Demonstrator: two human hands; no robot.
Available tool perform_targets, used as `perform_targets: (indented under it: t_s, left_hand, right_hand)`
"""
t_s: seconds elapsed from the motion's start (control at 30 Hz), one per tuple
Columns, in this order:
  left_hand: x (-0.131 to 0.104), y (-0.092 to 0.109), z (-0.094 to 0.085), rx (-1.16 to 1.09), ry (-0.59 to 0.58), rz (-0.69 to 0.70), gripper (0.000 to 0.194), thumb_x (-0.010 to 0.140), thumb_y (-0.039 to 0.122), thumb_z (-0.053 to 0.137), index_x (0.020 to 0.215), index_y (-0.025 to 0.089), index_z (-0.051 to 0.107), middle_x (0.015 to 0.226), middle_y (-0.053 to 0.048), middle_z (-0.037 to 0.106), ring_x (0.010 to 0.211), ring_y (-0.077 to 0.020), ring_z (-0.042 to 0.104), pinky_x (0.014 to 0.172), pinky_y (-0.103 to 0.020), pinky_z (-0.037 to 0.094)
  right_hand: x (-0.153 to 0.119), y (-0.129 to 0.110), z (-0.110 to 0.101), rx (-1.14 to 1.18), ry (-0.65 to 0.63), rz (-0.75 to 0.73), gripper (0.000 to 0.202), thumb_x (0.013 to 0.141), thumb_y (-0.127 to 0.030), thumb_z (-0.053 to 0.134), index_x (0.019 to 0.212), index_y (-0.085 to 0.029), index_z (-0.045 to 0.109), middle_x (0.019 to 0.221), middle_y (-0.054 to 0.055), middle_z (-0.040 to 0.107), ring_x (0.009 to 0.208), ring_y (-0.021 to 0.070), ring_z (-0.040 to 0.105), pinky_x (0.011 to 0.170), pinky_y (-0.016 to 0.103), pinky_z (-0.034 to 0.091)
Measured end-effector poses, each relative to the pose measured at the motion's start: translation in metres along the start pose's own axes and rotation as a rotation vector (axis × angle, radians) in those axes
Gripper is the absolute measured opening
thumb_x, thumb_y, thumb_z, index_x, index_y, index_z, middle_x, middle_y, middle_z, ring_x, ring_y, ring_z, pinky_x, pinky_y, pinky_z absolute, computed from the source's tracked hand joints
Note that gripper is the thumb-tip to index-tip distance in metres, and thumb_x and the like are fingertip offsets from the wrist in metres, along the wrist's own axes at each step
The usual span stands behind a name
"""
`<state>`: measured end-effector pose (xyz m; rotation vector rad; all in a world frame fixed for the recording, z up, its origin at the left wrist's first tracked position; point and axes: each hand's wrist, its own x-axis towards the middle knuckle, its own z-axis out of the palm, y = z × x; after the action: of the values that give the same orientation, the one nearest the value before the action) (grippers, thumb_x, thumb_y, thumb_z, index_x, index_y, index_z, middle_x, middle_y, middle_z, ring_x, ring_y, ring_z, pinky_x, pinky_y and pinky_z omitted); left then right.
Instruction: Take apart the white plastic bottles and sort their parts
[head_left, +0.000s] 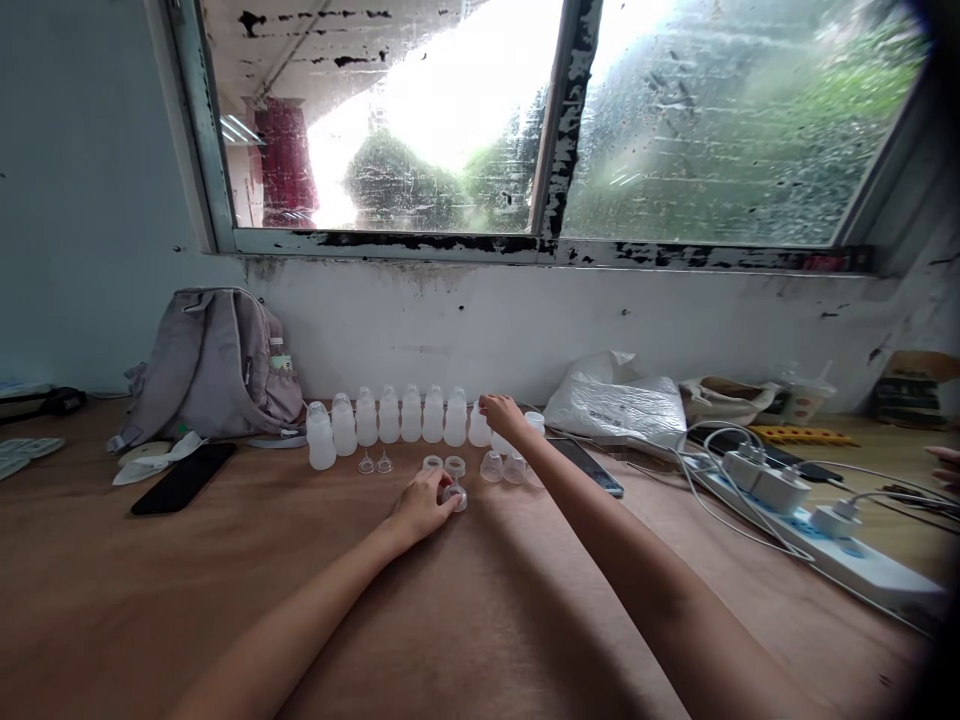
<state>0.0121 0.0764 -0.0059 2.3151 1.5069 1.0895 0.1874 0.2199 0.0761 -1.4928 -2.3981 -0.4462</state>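
A row of frosted baby bottles (410,415) with clear caps stands along the back of the table. My right hand (502,415) reaches to the row's right part, its fingers closed at the top of a bottle (478,432); the exact grip is partly hidden. My left hand (424,503) rests lower on the table, thumb and fingers round a clear bottle nipple (457,499). Just behind it lie two collar rings (454,465). Two more nipples (366,462) sit to the left. Clear caps (491,466) stand near my right forearm, which partly covers one.
A grey backpack (217,365) and a black phone (184,480) are on the left. To the right lie another phone (589,467), a silvery plastic package (619,400) and a power strip (832,540) with chargers and loose cables. Another person's hand (946,468) shows at the right edge.
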Motion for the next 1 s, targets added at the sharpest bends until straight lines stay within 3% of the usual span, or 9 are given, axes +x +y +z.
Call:
perform_targets:
  t_s: [0.3,0.53,0.7,0.77,0.87,1.0]
  left_hand:
    - [0.002,-0.006,-0.001,0.000,0.036,0.037,0.017,0.072,0.033,0.055,0.082,0.020,0.057,0.083,-0.002,0.059,0.081,-0.0167,0.052,0.072,-0.027,0.041]
    - [0.013,-0.021,-0.015,0.020,0.192,0.009,0.015,0.070,0.027,0.058,0.083,0.019,0.058,0.085,-0.003,0.059,0.083,-0.0176,0.052,0.076,-0.029,0.041]
    - [0.017,-0.033,-0.023,-0.025,0.251,-0.028,0.010,0.073,0.022,0.055,0.082,0.019,0.057,0.081,-0.001,0.060,0.072,-0.0146,0.054,0.070,-0.026,0.043]
    - [0.017,-0.035,-0.024,-0.033,0.258,-0.033,0.010,0.075,0.022,0.052,0.083,0.018,0.057,0.080,-0.001,0.060,0.070,-0.0136,0.055,0.068,-0.025,0.044]
    - [0.016,-0.037,-0.024,-0.039,0.260,-0.024,0.010,0.077,0.023,0.050,0.084,0.019,0.057,0.081,-0.001,0.062,0.073,-0.0134,0.057,0.069,-0.024,0.044]
    - [0.013,-0.039,-0.024,-0.020,0.237,0.003,0.010,0.077,0.019,0.050,0.081,0.019,0.058,0.080,-0.001,0.063,0.075,-0.0139,0.057,0.070,-0.024,0.044]
  right_hand:
    - [-0.004,0.001,-0.003,-0.003,0.025,0.021,0.018,0.081,-0.012,0.043,0.090,-0.016,0.058,0.091,0.009,0.063,0.087,0.0183,0.054,0.072,0.026,0.031]
    - [-0.005,-0.005,-0.011,0.072,0.120,0.045,0.018,0.080,-0.016,0.046,0.092,-0.016,0.059,0.097,0.010,0.060,0.096,0.0223,0.047,0.080,0.033,0.030]
    - [-0.028,-0.044,-0.016,0.175,0.182,-0.058,0.023,0.086,-0.024,0.037,0.096,-0.016,0.056,0.096,0.010,0.059,0.091,0.0186,0.049,0.079,0.029,0.034]
    - [-0.046,-0.067,-0.009,0.225,0.175,-0.171,0.023,0.086,-0.030,0.038,0.097,-0.019,0.055,0.094,0.006,0.059,0.089,0.0165,0.050,0.079,0.027,0.036]
    - [-0.073,-0.096,0.007,0.379,0.216,-0.379,0.030,0.083,-0.033,0.043,0.107,-0.018,0.049,0.096,0.009,0.057,0.091,0.0205,0.051,0.080,0.032,0.038]
    - [-0.090,-0.111,0.028,0.528,0.243,-0.314,0.031,0.082,-0.031,0.044,0.110,-0.019,0.044,0.102,0.010,0.055,0.095,0.0214,0.051,0.081,0.033,0.040]
